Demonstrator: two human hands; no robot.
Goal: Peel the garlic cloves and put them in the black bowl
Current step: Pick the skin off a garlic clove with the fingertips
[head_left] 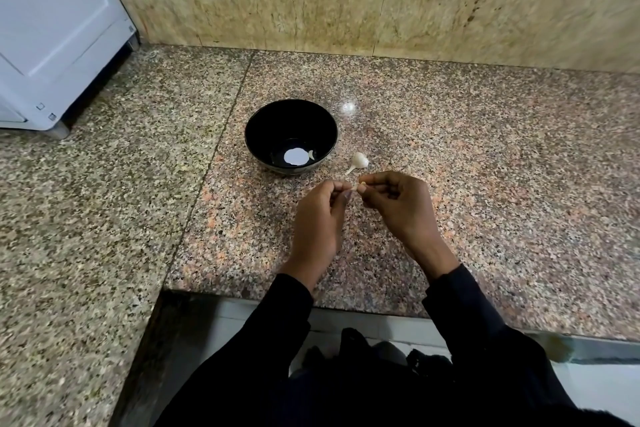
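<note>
Both hands are up over the speckled granite counter [450, 156], fingertips meeting in the middle. The left hand [320, 215] has its fingers curled in, thumb and forefinger pinching one end of a small pale garlic clove [354, 187], and the right hand [398, 204] is curled the same way, its fingertips nipping the other end of that clove. Only a sliver of the clove shows between the two sets of fingertips, so how much skin is on it I can't tell. Just beyond the right hand's knuckles, lying on the counter and clear of both hands, is the garlic bulb [358, 161], whitish, with its stalk pointing back toward the fingers. Beyond the left hand and a touch to its outer side sits the black bowl [258, 130], upright on the stone, close beside the bulb but not touching it. Down in the bowl there's one peeled clove [311, 154] resting near the bright round reflection on the bottom. Far out past the left hand, at the back corner of the counter, stands a white appliance [59, 35]. Dark sleeves [485, 315] cover both forearms down to the wrists.
</note>
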